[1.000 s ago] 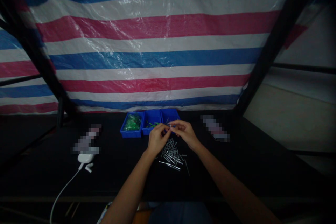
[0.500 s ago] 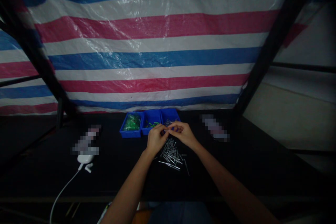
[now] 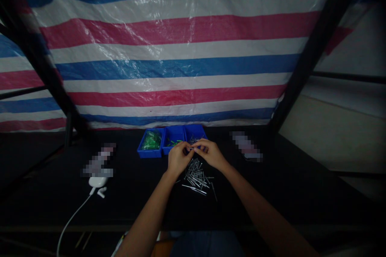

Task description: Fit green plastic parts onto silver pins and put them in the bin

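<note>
My left hand [image 3: 179,160] and my right hand [image 3: 211,154] meet fingertip to fingertip just in front of the blue bins. Between them is a small thin metal pin [image 3: 191,148], pinched by both hands; its exact shape is too small to make out. Below my fingers lies a loose pile of shiny metal rods [image 3: 196,178] on the black tabletop. Beyond my hands, the right blue bin [image 3: 196,129] holds small metal pieces, and the middle blue bin [image 3: 174,130] holds green pieces. My hands hide the near parts of these two bins.
A left blue bin [image 3: 150,154] contains a clear bag of green pieces [image 3: 151,140]. To the left lie a white case [image 3: 98,181] with a cable and a white earbud [image 3: 101,192]. Blurred-out objects lie on both sides. A striped tarp [image 3: 181,64] hangs behind the table.
Both hands stay almost in place, still together around the metal pin. The fingers shift very slightly; the bins and the pile of rods look unchanged.
</note>
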A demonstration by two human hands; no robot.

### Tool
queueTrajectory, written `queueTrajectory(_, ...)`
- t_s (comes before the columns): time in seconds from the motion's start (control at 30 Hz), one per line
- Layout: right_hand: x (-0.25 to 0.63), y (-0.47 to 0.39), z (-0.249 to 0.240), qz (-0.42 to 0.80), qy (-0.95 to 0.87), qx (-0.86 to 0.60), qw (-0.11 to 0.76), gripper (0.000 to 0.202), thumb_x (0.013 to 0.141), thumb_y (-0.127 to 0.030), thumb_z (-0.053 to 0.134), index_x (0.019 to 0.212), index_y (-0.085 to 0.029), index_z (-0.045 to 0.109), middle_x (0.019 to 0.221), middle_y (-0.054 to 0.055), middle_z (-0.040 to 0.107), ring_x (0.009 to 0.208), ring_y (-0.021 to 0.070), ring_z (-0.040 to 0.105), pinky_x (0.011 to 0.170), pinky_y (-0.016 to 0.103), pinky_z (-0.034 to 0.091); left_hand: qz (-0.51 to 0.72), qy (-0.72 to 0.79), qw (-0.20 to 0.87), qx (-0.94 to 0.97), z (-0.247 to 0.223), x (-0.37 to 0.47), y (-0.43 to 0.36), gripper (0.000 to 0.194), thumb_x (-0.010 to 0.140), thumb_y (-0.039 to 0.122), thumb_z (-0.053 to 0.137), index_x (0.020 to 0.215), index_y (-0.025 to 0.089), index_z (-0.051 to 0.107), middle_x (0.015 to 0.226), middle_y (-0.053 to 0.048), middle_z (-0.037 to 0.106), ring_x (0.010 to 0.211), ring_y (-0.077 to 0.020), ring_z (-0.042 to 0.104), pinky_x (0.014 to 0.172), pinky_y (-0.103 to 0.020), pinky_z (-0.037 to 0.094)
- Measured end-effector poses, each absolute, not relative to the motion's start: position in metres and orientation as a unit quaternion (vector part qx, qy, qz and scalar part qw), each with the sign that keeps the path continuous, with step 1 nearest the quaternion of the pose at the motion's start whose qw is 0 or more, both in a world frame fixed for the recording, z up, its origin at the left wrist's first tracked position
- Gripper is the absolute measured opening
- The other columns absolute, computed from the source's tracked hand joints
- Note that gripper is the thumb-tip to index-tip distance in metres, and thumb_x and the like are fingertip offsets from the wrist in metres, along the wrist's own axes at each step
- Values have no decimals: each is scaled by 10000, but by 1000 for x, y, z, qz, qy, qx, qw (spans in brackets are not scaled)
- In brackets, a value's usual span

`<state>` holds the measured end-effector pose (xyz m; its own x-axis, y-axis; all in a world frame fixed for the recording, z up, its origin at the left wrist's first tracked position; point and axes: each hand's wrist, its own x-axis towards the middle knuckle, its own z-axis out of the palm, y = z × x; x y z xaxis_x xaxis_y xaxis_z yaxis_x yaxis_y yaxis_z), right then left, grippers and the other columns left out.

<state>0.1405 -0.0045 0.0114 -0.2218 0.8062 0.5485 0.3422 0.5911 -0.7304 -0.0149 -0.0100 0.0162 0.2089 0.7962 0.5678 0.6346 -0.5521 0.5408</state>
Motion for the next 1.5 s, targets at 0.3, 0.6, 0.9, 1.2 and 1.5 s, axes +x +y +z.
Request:
queueTrajectory(0.3, 148, 5, 3, 152, -691, -469, 529, 127, 741, -245, 538, 800, -201, 641, 758, 19, 620, 539, 117, 467, 533, 247, 377, 456, 473, 102, 747, 23, -17, -11, 137, 777, 254, 524, 874, 185, 592, 737, 5, 578, 602, -100, 500, 573, -218, 384)
queueTrajectory(0.6, 159, 12, -3, 82, -661, -565, 487, 143, 719, -258, 541, 805, -227, 651, 720, 4, 633, 509, 121, 471, 512, 246, 362, 475, 500, 130, 713, 39, -64, -50, 195, 788, 327, 523, 852, 169, 619, 776, -20, 623, 638, -113, 542, 600, -224, 423)
queueTrajectory(0.9, 161, 18, -8, 119, -652, -546, 512, 151, 704, -267, 540, 794, -214, 649, 731, 10, 657, 493, 124, 467, 528, 258, 394, 443, 610, 142, 642, 19, -116, -91, 300, 768, 425, 508, 887, 174, 622, 819, -27, 647, 731, -161, 592, 668, -264, 457)
queueTrajectory(1.2, 160, 19, -10, 114, -658, -538, 514, 140, 708, -258, 540, 785, -206, 645, 771, 17, 655, 502, 121, 467, 526, 255, 393, 325, 804, -68, 493, 22, -177, -145, 370, 776, 489, 440, 948, 202, 598, 883, -53, 622, 753, -202, 589, 601, -272, 429)
queueTrajectory(1.5, 160, 18, -10, 111, -655, -541, 516, 147, 714, -257, 534, 796, -209, 646, 774, 15, 657, 496, 120, 469, 517, 253, 391, 152, 843, -53, 513, 37, -217, -137, 419, 776, 490, 409, 953, 176, 624, 823, -108, 653, 756, -276, 616, 521, -276, 394)
